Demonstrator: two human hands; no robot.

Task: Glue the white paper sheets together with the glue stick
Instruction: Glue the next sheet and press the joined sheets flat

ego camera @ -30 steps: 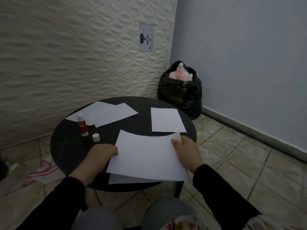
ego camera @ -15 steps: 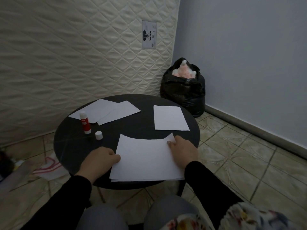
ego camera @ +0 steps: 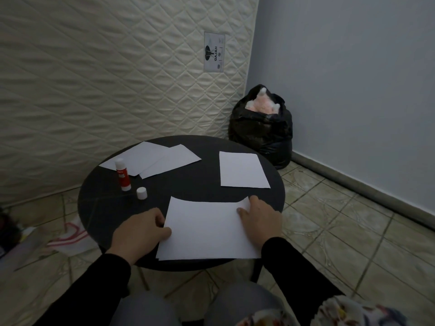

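A stack of two white sheets point(ego camera: 207, 229) lies at the near edge of the round black table point(ego camera: 195, 184), the upper one nearly square on the lower. My left hand point(ego camera: 141, 231) grips the stack's left edge. My right hand point(ego camera: 259, 220) presses on its right edge, fingers on top. The uncapped red glue stick point(ego camera: 122, 175) stands upright at the table's left, its white cap point(ego camera: 141, 193) beside it. Another single sheet point(ego camera: 242, 170) lies at the far right, and two overlapping sheets point(ego camera: 153, 161) lie at the far left.
A quilted mattress point(ego camera: 117, 78) leans against the wall behind the table. A stuffed black bin bag point(ego camera: 261, 128) sits in the corner at the right. A red and white plastic bag point(ego camera: 70, 238) lies on the tiled floor at the left. My knees are under the table's near edge.
The top sheet, held raised and skewed a second ago, has come down flat onto the lower sheet and lines up with it. Both hands stay at the sheet's sides.
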